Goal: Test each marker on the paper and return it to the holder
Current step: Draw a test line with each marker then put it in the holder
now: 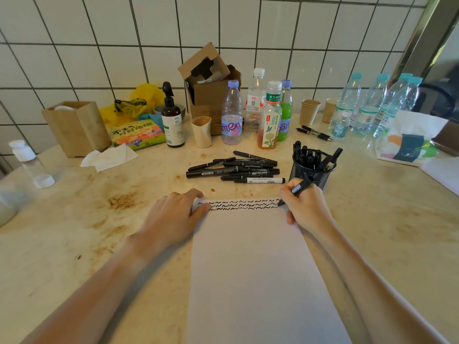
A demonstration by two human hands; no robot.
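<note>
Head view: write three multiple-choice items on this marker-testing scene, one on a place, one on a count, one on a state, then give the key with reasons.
1. Where does the mesh holder stand?
A. beyond the right hand
B. left of the left hand
C. on the paper

2. How many rows of squiggles are on the paper?
A. none
B. two
C. six

3. What is the right hand doing?
A. resting flat, fingers straight
B. gripping a marker, tip on the paper
C. lifting the holder

Key: 1 A, the holder stands on the table just past the right hand's knuckles. 2 B, two wavy lines run along the paper's top edge. 3 B, the fingers curl round the marker at the end of the rows.
</note>
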